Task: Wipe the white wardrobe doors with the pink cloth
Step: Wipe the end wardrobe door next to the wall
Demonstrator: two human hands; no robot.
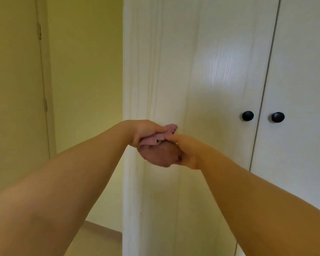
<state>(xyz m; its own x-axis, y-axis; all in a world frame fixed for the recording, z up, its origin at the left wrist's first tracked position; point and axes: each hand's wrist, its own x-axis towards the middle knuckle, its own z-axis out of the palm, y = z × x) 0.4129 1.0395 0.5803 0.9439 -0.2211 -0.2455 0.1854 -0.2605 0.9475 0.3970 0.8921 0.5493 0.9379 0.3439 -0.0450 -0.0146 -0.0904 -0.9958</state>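
- Wardrobe doors (220,71): white finish, fine wood-grain texture noted along the length; semi-gloss, a soft patch of light reflected on the panel.
- Knobs (248,115) (278,117): black, smooth, low sheen; material not determined.
- Pink cloth (169,130): soft fabric, matt, bunched in folds.
- Wall (85,71): painted yellow, matt, even.

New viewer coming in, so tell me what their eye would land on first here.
The two hands meeting mid-frame: the left hand grips a bunched pink cloth while the right hand pinches its edge, in front of the white wardrobe doors. Next, the two black knobs on the right, flanking the seam between the doors.
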